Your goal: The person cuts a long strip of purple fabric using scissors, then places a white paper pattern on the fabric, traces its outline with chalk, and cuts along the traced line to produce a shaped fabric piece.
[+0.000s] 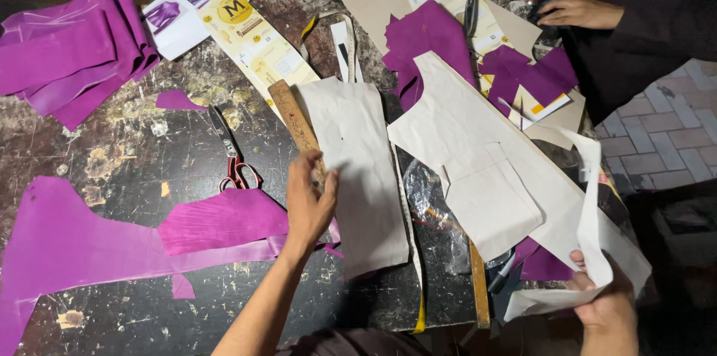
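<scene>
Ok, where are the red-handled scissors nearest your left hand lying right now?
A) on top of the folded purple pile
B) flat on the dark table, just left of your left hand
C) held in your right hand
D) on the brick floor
B: the red-handled scissors lie flat on the dark table, just left of the left hand, while the right hand grips white paper pieces.

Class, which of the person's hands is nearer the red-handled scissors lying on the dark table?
Left. The left hand rests just right of the red-handled scissors; the right hand holds white paper at the table's far right edge.
</scene>
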A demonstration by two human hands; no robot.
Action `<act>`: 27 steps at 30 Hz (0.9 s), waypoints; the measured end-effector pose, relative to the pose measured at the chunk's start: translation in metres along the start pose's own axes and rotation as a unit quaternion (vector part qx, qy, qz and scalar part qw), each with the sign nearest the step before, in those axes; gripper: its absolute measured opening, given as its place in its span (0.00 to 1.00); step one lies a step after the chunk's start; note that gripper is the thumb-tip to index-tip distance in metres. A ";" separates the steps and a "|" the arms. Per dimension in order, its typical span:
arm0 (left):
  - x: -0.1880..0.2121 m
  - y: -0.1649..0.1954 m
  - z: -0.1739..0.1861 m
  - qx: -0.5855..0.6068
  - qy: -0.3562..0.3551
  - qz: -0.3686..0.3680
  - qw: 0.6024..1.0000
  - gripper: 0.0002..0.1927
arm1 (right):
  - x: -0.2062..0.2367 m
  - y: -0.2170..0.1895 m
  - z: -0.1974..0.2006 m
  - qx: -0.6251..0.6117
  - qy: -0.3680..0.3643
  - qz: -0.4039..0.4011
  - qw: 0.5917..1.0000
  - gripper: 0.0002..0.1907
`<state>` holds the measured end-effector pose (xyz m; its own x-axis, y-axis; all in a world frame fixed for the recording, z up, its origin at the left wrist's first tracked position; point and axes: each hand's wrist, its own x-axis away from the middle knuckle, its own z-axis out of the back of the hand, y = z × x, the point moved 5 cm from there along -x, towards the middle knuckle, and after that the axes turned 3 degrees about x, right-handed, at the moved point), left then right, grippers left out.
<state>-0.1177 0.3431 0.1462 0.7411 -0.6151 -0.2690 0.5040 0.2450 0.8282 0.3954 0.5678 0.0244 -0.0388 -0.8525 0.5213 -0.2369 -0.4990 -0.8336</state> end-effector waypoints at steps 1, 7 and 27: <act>0.008 0.002 0.001 0.030 -0.040 0.066 0.997 0.22 | 0.003 0.004 -0.009 0.016 -0.017 0.001 1.000 0.07; 0.089 0.051 -0.037 0.094 -0.428 0.092 0.894 0.62 | 0.040 0.047 -0.090 0.244 -0.142 0.110 0.953 0.11; 0.066 -0.050 -0.024 0.300 -0.066 0.215 0.927 0.13 | 0.172 0.093 -0.218 0.371 -0.431 0.182 0.802 0.19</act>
<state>-0.0831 0.3086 0.0752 0.7360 -0.6530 0.1790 -0.1914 0.0528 0.9801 0.1549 0.4088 0.0759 0.7877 -0.5937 0.1646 0.2923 0.1248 -0.9482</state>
